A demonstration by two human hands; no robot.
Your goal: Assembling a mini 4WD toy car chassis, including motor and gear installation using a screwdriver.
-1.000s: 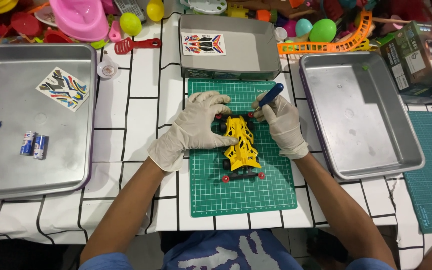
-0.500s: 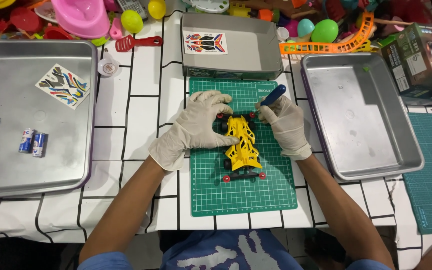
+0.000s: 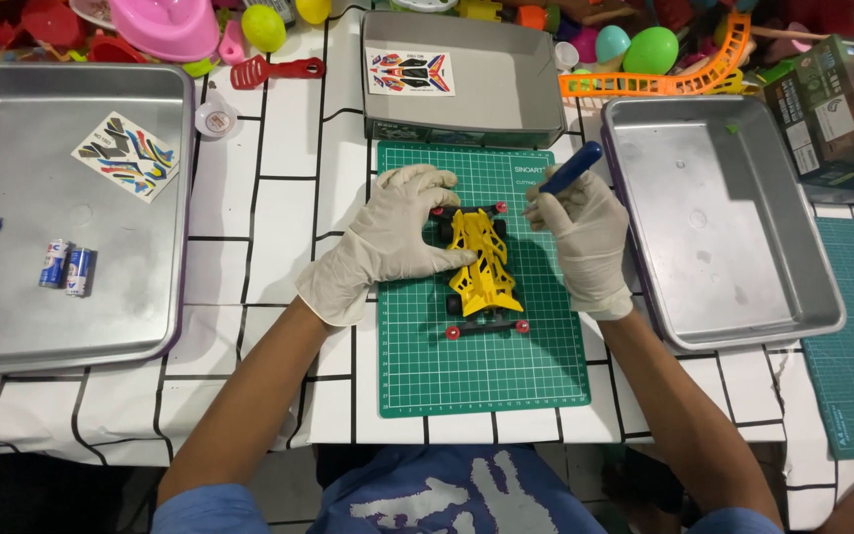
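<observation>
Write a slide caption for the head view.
Gloved left hand steadies yellow toy car on green mat; right hand holds blue screwdriver.

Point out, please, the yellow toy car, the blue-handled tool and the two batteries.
yellow toy car point(image 3: 484, 259): head view, middle of its body shell.
blue-handled tool point(image 3: 571, 168): head view, on the handle.
two batteries point(image 3: 64, 268): head view, where they touch.

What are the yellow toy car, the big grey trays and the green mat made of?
The yellow toy car body looks like glossy moulded plastic, with cut-out holes. The big grey trays look like dull metal, with soft reflections and rolled rims. The green gridded mat looks like matte rubber or vinyl; I cannot tell which.
</observation>
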